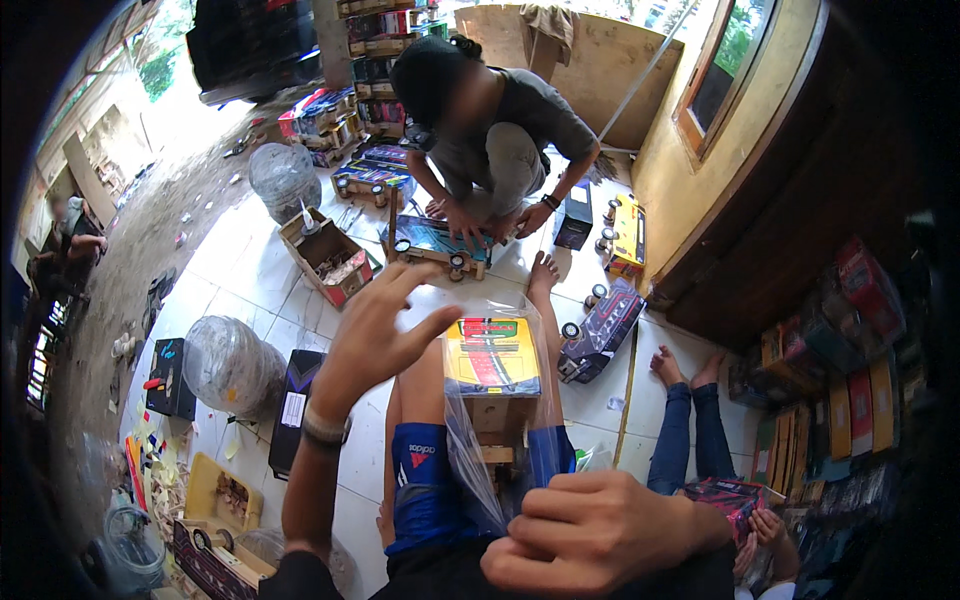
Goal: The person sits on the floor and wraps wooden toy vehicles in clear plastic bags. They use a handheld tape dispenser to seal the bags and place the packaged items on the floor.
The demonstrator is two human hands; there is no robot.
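Note:
A yellow toy bus (490,352) with red and green stripes and a bare wooden underside rests between my legs. A clear plastic bag (468,455) hangs loosely around it and stretches toward me. My left hand (365,335) is raised just left of the toy, fingers spread and holding nothing. Close to my body, my right hand (600,530) is closed where the bag's near edge runs up to it; the fingertips themselves are hidden under the knuckles.
Across from me a person (500,130) crouches over a blue toy bus (435,235). A wooden box (325,255), plastic-wrapped rolls (225,365) and a black box (295,410) stand at left. Another toy bus (603,330) lies right. Someone's hands (765,535) hold a pink toy at lower right.

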